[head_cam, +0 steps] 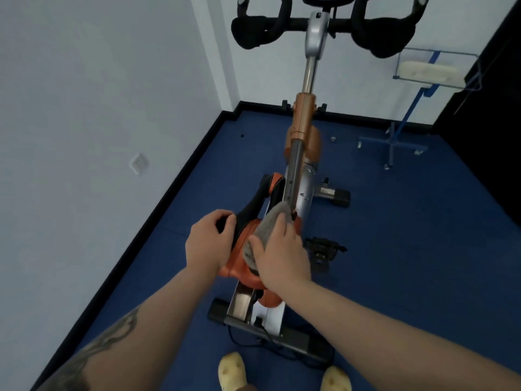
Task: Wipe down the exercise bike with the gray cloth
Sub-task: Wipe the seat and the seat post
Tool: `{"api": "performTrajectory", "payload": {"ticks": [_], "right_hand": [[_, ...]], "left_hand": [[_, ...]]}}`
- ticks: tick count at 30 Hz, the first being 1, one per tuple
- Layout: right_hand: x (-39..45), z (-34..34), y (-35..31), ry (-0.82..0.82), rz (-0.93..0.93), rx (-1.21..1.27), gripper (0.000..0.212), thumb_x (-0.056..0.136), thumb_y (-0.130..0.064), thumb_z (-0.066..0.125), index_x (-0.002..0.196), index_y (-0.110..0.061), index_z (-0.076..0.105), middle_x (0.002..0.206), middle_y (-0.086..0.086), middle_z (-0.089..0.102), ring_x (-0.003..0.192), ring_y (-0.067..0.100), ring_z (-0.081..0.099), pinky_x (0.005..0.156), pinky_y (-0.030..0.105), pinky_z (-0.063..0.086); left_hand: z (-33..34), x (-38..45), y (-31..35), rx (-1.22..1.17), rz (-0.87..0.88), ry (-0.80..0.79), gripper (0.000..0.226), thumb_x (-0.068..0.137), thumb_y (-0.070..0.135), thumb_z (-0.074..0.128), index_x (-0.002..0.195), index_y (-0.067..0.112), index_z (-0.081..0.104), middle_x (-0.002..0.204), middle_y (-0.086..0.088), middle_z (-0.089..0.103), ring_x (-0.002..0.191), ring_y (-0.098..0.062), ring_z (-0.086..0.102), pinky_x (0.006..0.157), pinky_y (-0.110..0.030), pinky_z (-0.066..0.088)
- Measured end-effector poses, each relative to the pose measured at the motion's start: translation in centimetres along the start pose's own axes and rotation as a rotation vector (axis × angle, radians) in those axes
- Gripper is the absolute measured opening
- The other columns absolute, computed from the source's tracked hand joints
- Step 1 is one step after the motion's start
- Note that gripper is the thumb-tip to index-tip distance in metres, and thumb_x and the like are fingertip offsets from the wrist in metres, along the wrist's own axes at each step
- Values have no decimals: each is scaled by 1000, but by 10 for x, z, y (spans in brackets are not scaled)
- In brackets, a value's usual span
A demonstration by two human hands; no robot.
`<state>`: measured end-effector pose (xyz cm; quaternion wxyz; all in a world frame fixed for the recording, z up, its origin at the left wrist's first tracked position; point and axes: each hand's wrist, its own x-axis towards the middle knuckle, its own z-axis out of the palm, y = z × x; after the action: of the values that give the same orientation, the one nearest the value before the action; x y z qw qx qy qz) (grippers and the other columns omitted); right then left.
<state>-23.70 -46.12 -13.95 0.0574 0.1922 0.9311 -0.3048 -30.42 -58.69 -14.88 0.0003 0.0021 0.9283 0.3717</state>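
Head view, looking down the length of the exercise bike (303, 119). Its long axis runs from the rear stabiliser bar near the person's feet, at the bottom of the frame, up and away to the black handlebars (327, 24) at the top, which point toward the white wall; the bike stands on the blue floor (408, 235) close to the left wall. The saddle (255, 206), black and orange, lies just left of the frame tube, its narrow end pointing away from the person. The left hand (210, 242) grips the rear of the saddle, fingers curled over its black edge. The right hand (282, 255) lies on the gray cloth (267, 230) with fingers fairly straight and together, pressing it onto the orange housing beside the saddle; the thumb rests along the cloth's near edge. A pedal (324, 248) sits just right of this hand. A blue-framed stand (406, 114) is well apart, at upper right.
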Motion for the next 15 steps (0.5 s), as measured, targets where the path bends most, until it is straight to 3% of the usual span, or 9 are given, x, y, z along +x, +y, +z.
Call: {"api": "performTrajectory", "payload": {"ticks": [7, 12, 15], "right_hand": [[29, -11, -26, 10, 154, 45, 74, 100, -46, 41, 153, -5, 8, 152, 13, 33, 130, 31, 44, 99, 43, 44], [-29, 18, -19, 153, 18, -146, 72, 98, -52, 36, 155, -16, 10, 162, 7, 12, 145, 26, 17, 117, 43, 24], [5, 11, -29, 164, 147, -52, 68, 100, -46, 39, 154, -15, 13, 157, 7, 26, 138, 28, 32, 108, 45, 35]], "left_hand": [[-2, 1, -3, -55, 13, -55, 18, 97, 33, 49, 99, 33, 66, 92, 18, 66, 85, 0, 59, 67, -26, 45], [-1, 3, -8, -133, 48, -80, 21, 98, 27, 48, 106, 27, 67, 100, 15, 67, 92, -5, 61, 77, -31, 50], [0, 4, -8, -167, 62, -93, 23, 98, 23, 48, 110, 25, 68, 104, 12, 66, 97, -7, 59, 81, -31, 47]]}}
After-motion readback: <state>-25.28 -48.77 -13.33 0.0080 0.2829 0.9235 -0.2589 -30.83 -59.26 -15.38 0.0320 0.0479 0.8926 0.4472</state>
